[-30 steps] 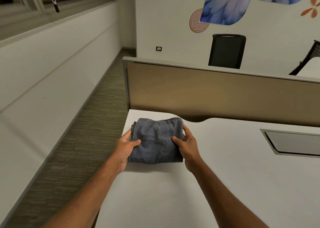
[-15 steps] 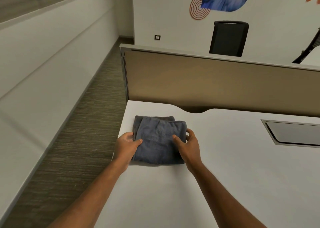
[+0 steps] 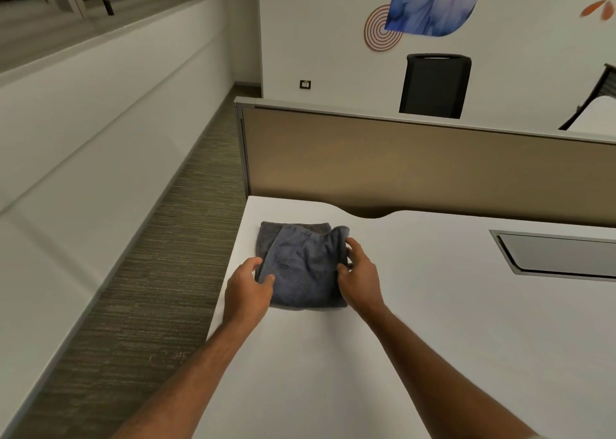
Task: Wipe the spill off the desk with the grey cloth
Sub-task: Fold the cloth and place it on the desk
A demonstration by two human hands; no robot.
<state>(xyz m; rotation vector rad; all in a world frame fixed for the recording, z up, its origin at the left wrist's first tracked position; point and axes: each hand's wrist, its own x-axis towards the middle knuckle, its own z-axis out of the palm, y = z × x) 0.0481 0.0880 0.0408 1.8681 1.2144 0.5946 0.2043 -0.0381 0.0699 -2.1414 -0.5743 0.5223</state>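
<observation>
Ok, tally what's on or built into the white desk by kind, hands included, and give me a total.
Grey cloth: 1, folded, lying near the desk's left edge
Hands: 2, the left hand and the right hand, each gripping a side of the cloth
Grey recessed hatch: 1
Total: 4
No spill can be made out on the desk.

Brightness: dim, warm indoor light, muted colours.
Shadows: a soft one under the folded grey terry cloth [image 3: 301,265] on the matte white desk top [image 3: 433,338].
Sharpness: slightly soft overall.
Distortion: wide-angle bending along the tan fabric divider panel [image 3: 416,165].
</observation>
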